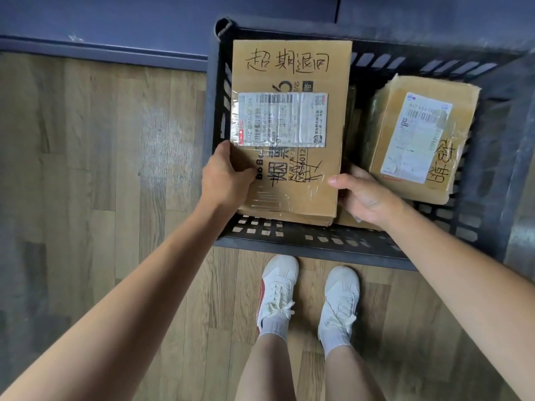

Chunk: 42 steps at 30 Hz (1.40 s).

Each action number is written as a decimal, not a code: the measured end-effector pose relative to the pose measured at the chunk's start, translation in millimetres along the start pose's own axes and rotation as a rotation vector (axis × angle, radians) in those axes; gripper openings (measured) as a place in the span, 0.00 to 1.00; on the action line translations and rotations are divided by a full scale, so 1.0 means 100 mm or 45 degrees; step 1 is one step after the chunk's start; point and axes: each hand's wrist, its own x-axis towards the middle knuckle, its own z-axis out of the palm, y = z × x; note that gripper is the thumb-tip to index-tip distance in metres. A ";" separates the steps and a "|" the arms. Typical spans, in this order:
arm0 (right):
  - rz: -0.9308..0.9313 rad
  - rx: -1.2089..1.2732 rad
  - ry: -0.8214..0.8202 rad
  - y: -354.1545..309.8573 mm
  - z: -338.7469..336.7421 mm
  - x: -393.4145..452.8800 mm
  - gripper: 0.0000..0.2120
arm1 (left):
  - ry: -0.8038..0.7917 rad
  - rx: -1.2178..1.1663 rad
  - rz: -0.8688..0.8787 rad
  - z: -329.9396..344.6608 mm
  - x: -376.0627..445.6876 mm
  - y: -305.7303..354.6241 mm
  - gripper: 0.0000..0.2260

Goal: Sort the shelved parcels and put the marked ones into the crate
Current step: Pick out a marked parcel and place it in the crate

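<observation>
- I hold a flat brown cardboard parcel [289, 125] with black marker writing on top, low inside the dark plastic crate [318, 244].
- My left hand [225, 178] grips its left edge, thumb on top.
- My right hand [364, 195] holds its right edge, thumb on top, fingers hidden beneath.
- I think it is almost set down, but I cannot tell if it rests on the bottom yet.
- A smaller brown taped parcel [419, 140], also marked, already lies in the crate on the right.
- Something brown lies under my parcel, maybe one more.
- I cannot see the shelf, so I cannot tell how many are left.
</observation>
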 end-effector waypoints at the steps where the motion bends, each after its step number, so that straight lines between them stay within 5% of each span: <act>1: 0.007 0.006 -0.004 0.01 -0.02 0.01 0.39 | -0.003 0.006 -0.002 0.01 0.00 0.01 0.10; 8: 0.025 0.081 0.103 0.01 0.04 0.03 0.20 | 0.004 0.033 0.015 0.04 0.00 0.01 0.13; 18: 0.056 -0.083 0.281 -0.01 0.15 0.03 0.51 | 0.016 0.152 0.036 0.01 -0.04 0.14 0.11; 23: 0.081 -0.443 0.318 0.05 0.08 -0.06 0.54 | -0.009 0.187 0.004 0.00 -0.17 0.22 0.12; 30: -0.044 -0.709 0.363 -0.30 0.27 -0.60 0.33 | -0.061 0.233 0.009 -0.17 -0.43 0.51 0.03; 42: -0.364 -0.968 0.415 -0.99 0.57 -1.53 0.33 | -0.129 0.332 0.331 -0.65 -1.15 1.37 0.27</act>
